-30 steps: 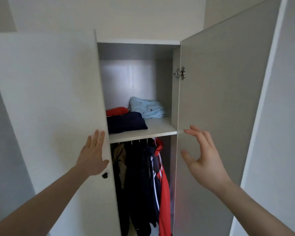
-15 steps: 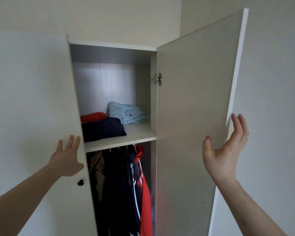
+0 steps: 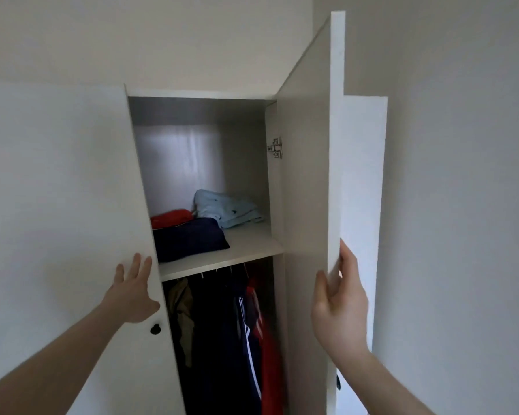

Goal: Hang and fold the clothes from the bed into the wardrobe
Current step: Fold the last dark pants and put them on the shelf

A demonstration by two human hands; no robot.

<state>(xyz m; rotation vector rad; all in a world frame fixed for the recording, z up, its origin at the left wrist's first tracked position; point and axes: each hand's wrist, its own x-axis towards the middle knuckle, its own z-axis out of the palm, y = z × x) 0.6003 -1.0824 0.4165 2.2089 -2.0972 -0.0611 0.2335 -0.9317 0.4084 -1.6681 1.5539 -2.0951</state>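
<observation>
White walls stood around the wardrobe (image 3: 198, 175) mid-frame. Folded clothes (image 3: 192, 235) lay on its shelf (image 3: 246, 250). The left hand (image 3: 132, 292) pressed flat on one door, fingers spread wide. The right hand (image 3: 339, 301) pinched the other door's edge (image 3: 336, 145), probably to swing it.

Left door (image 3: 57, 205) hides wardrobe's left side; hanging clothes (image 3: 222, 339) cut off at btm edge.

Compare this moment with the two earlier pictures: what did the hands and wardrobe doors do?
The right hand went from flat on the right door to gripping its free edge. That door now shows edge-on, though the camera shifted too. The left hand stayed flat on the left door, above the black knob. Folded clothes and hanging clothes are unchanged.
</observation>
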